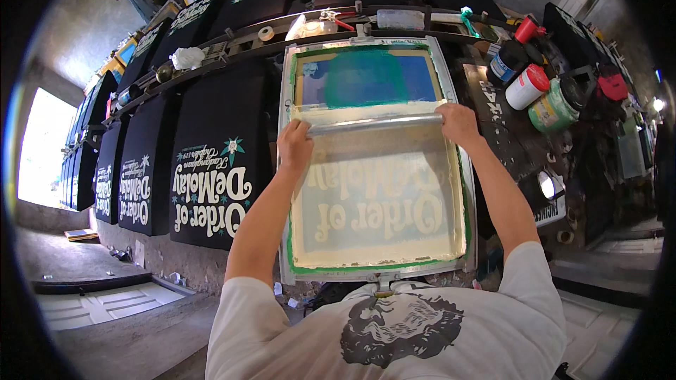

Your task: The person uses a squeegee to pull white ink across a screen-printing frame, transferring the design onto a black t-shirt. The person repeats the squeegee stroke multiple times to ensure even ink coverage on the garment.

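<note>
A screen-printing frame (466,239) with silvery edges lies before me, its mesh bordered in green and coated with a cream film. Reversed lettering shows faintly through the lower mesh. Across its upper part lies a long metal squeegee (377,123), tilted slightly up to the right. My left hand (296,145) is closed round its left end, and my right hand (458,124) grips the right end. Beyond the squeegee, a blue panel (422,83) with a green smeared patch fills the top of the frame. What lies under the screen is hidden.
Black printed shirts (210,162) lie on boards to the left, with more along the far side. At right stand a white jar with a red lid (527,87), a dark jar (505,63) and a green-stained tub (553,111). A tape roll (265,34) rests on the rail behind the frame.
</note>
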Demonstrator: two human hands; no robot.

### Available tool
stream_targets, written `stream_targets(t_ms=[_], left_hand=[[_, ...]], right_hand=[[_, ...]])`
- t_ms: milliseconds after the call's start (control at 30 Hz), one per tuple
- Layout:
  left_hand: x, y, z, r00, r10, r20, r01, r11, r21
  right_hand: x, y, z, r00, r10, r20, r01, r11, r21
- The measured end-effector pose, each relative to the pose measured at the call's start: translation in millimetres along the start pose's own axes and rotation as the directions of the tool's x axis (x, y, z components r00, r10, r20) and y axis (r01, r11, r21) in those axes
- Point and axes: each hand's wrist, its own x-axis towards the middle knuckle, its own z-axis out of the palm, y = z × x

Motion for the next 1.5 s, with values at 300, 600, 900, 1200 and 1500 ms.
stream_targets(t_ms=[300,600,900,1200,1500], left_hand=[[32.9,-14.2,33.1,0.997,-0.069,0.043,0.068,0.997,0.029],[-115.3,54.1,-57.3,0.978,-0.111,0.179,0.115,0.993,-0.011],[-208.1,127.3,-158.7,0.961,-0.091,0.262,0.123,0.986,-0.110],[-109.8,53.7,-91.8,0.999,0.042,0.014,-0.042,0.999,-0.002],[23.8,-25.1,10.3,1.000,-0.024,0.014,0.022,0.997,0.076]], right_hand=[[27.9,0.6,3.1,0.971,0.208,0.122,-0.194,0.974,-0.120],[-146.4,-55.1,-21.6,0.956,0.210,0.207,-0.208,0.978,-0.031],[-285.9,-118.2,-58.3,0.984,0.129,0.119,-0.139,0.987,0.082],[-146.2,-76.5,-47.3,0.999,0.043,0.032,-0.044,0.999,0.031],[21.4,-17.7,-5.7,0.996,0.071,0.046,-0.067,0.993,-0.093]])
